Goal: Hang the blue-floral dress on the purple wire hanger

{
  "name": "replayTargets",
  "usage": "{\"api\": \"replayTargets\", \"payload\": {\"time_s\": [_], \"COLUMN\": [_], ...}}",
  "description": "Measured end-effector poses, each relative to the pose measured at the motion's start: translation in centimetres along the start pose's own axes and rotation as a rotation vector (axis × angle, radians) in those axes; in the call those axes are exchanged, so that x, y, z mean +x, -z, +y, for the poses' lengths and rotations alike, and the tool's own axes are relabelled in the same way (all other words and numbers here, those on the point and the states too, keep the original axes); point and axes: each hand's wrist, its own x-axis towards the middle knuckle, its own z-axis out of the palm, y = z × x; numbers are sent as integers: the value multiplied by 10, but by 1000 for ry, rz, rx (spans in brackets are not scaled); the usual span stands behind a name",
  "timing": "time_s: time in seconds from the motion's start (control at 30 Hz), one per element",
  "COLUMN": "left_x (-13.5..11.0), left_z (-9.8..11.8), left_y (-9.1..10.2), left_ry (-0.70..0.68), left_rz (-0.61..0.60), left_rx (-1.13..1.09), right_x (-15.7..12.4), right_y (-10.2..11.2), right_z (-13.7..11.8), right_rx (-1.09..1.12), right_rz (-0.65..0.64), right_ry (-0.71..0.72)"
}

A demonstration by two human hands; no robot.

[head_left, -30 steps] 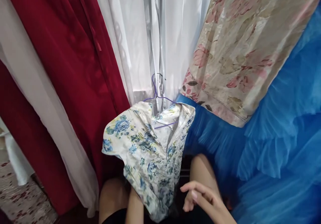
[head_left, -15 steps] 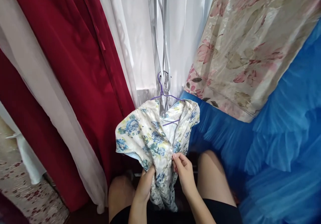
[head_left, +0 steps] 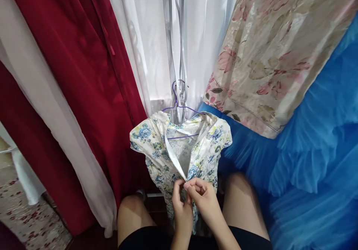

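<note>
A small white dress with blue flowers [head_left: 156, 145] hangs on a purple wire hanger [head_left: 179, 106], its back opening facing me. Both hands meet at the bottom of that opening. My left hand [head_left: 180, 203] pinches the fabric edge just below the slit. My right hand [head_left: 203, 199] is closed on the opposite edge, fingertips touching the left hand's. The hanger's hook sits on a shiny metal stand [head_left: 179, 56]. My bare knees show below the dress.
Dark red dresses [head_left: 72, 74] and white sheer fabric [head_left: 47, 104] hang at the left. A beige floral garment [head_left: 268, 56] and a blue tulle skirt [head_left: 307, 160] fill the right. Patterned floor [head_left: 25, 220] shows at the lower left.
The dress has been straightened on the hanger so its back opening shows. Both hands rose from my lap, gripped the crumpled fabric, then came together at the bottom of the slit.
</note>
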Motion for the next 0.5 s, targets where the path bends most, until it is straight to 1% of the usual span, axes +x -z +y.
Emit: {"api": "replayTargets", "payload": {"time_s": [0.1, 0.17, 0.2, 0.23, 0.27, 0.33, 0.4, 0.43, 0.5], "left_x": [6, 11, 11, 10, 7, -1, -10, -14, -23], "left_z": [-3, -1, 0, 1, 1, -3, -11, -15, -23], "left_y": [5, 8, 8, 5, 1, -10, -21, -25, -27], "left_ry": [-50, -81, -71, -34, 29, 205, 374, 420, 427], "left_rz": [-31, -47, -40, -11, 43, 190, 320, 349, 323], "left_rx": [-18, -1, 4, 2, -11, -59, -108, -126, -143], "right_x": [8, 25, 38, 52, 69, 99, 120, 126, 128], "right_y": [5, 7, 7, 6, 4, -3, -14, -19, -29], "right_z": [-14, -36, -51, -67, -85, -118, -144, -152, -158], "right_rx": [-31, -84, -113, -129, -131, -77, 18, 55, 90], "right_rz": [-24, -26, -23, -15, -12, -12, 18, 20, 27], "right_ry": [-3, 26, 52, 84, 112, 136, 186, 216, 287]}}
